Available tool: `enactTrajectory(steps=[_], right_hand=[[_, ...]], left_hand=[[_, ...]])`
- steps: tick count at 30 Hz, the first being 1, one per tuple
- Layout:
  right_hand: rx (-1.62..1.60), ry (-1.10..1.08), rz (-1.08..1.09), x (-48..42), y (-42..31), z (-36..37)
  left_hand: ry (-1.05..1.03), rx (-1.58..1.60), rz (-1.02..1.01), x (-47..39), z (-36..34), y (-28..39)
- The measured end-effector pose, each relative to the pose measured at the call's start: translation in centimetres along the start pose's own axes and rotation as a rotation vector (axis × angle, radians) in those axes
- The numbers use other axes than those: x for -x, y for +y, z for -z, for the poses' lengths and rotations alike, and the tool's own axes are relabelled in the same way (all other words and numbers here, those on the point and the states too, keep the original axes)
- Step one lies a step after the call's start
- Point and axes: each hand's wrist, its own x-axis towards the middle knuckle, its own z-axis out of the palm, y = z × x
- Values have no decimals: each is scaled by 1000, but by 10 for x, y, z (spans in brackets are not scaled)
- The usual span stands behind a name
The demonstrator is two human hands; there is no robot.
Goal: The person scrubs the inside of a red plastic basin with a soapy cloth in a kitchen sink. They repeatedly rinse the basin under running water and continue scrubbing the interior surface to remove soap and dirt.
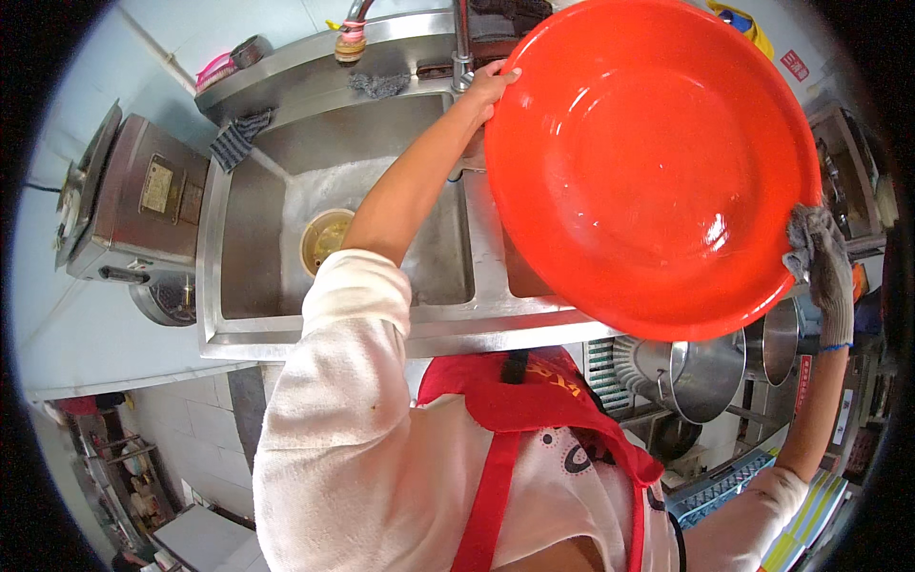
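Observation:
A large red plastic basin (pixel 643 171) is held tilted over the right part of the stainless steel sink (pixel 393 325), its inside facing me. My bare left hand (pixel 492 87) grips its left rim, thumb on the inner side. On my right hand (pixel 829 264) is a grey knitted glove. That hand holds a dark grey scrubbing cloth (pixel 802 236) against the basin's right rim; its fingers are partly hidden. Beneath my left forearm, a small round cream bowl or strainer (pixel 314 239) sits in the left sink bowl.
A faucet (pixel 352 39) and a grey scrubbing cloth (pixel 379 86) are at the sink's back. A striped cloth (pixel 239 139) hangs over its left corner. Left stands a metal appliance (pixel 143 200). Large steel pots (pixel 704 379) stand below right, beside a blue crate (pixel 722 493).

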Motion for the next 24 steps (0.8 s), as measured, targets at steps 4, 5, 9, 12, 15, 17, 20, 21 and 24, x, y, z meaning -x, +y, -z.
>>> enactTrajectory(steps=[4,5,9,12,15,17,20,21,24], right_hand=[[-63,-30,-2,-30,32,4],[-80,-49,8,-42,43,9],[-149,-146,30,-92,105,30],[-222,-174,-57,-115,136,11],[-292,-190,-87,-129,163,-17],[-423,-248,-71,-144,190,-30],[-532,-140,-49,-179,261,-41],[-609,-169,-145,-185,273,-50],[-693,-139,-306,-199,294,-80]], left_hand=[[49,26,-5,5,-5,7],[41,37,-18,7,-6,10],[49,-15,-78,21,-11,7],[78,-60,-125,42,-11,3],[110,-50,-137,65,-17,0],[176,-104,-155,76,-24,-7],[229,-238,-236,82,-37,-22],[250,-294,-267,87,-38,-28],[290,-369,-269,100,-42,-34]])
